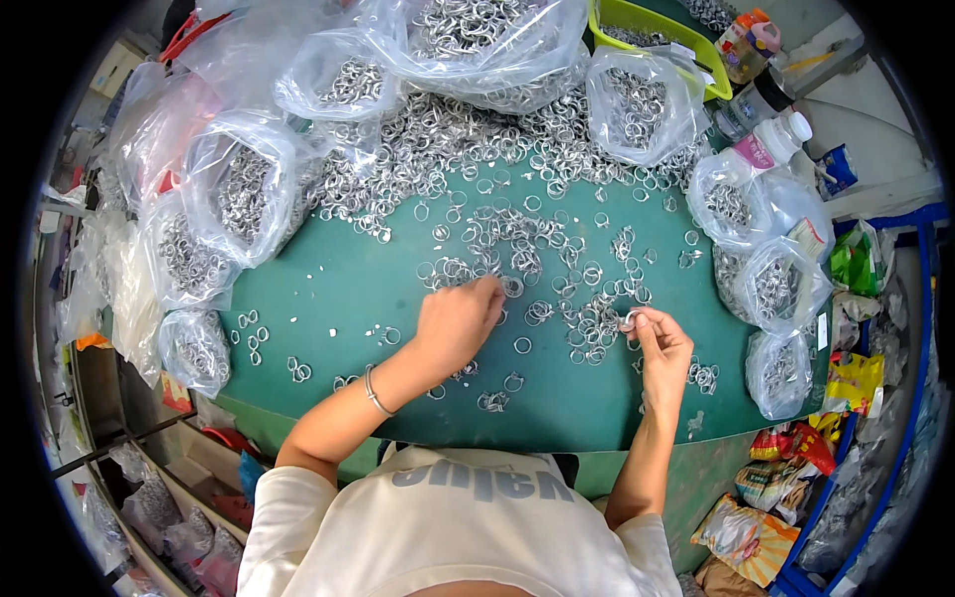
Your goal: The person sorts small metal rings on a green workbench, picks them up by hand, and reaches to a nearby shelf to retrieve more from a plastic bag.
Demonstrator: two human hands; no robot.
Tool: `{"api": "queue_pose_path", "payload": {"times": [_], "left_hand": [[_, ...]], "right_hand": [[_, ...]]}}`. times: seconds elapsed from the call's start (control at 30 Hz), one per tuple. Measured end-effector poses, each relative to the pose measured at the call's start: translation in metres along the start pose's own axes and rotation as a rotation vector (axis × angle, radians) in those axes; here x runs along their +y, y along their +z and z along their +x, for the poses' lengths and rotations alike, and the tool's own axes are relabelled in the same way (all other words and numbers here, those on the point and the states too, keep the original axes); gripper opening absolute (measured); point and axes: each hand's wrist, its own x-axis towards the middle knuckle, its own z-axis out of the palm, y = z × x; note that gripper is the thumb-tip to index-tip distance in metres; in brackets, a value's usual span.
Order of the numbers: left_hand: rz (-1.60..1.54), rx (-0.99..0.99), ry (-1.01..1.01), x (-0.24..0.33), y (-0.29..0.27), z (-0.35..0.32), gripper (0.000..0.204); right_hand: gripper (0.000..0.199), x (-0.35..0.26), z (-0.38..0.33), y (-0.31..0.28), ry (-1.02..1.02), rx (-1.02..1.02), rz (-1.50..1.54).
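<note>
On green worktop [348, 279], seen from above: loose metal rings [517, 234] scattered thickly across the middle and far side, thinning toward the near edge. Small, silvery, shiny, each a thin open circle; some lying singly, many tangled in little clusters. Piled deepest along the far edge against the clear plastic bags [239, 194], themselves stuffed with more of the same.

Left hand [456, 323] laid palm down among the rings near the centre, fingers [489, 292] curled together at the tips and touching a ring [512, 288] at the edge of a cluster; could not tell whether anything was actually pinched there. Thin bracelet [375, 392] round the left wrist.

Right hand [659, 343] raised just off the worktop to the right of centre, thumb and forefinger closed on a single ring [631, 319], held upright at the fingertips, other fingers folded loosely beneath.

Further filled bags ranged down the right side [771, 284] and the left [194, 348]. Yellow-green tray [637, 18] at the far right, holding more rings. White plastic bottle [771, 144] lying beside it, near a darker one. Coloured snack packets [786, 448] heaped off the right edge.
</note>
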Motion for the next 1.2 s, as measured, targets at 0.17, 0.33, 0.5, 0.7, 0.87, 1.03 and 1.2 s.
{"api": "queue_pose_path", "payload": {"times": [0.17,0.33,0.5,0.7,0.87,1.03,1.2], "left_hand": [[0.032,0.033,-0.071,0.007,-0.008,-0.003,0.017],[0.075,-0.104,0.074,0.01,0.0,-0.008,0.029],[0.123,-0.034,-0.052,-0.004,-0.003,-0.007,0.023],[0.104,0.013,-0.102,-0.011,-0.004,-0.005,0.019],[0.05,0.041,-0.099,-0.01,-0.008,-0.004,0.021],[-0.183,0.021,0.099,0.007,0.002,-0.014,0.019],[-0.431,-0.235,-0.007,0.026,0.001,-0.013,0.019]], "right_hand": [[0.02,0.006,-0.003,-0.001,-0.055,0.019,-0.328],[0.074,-0.014,-0.015,0.02,-0.374,-0.185,-0.827],[0.054,0.007,-0.026,0.047,-0.539,-0.21,-0.96],[0.029,0.015,-0.015,0.087,-0.598,-0.161,-0.582],[0.022,-0.011,-0.024,0.061,-0.386,-0.144,-0.338],[0.021,-0.004,-0.03,0.006,-0.384,0.229,-1.057],[0.023,0.005,-0.03,0.008,-0.405,0.208,-1.0]]}}
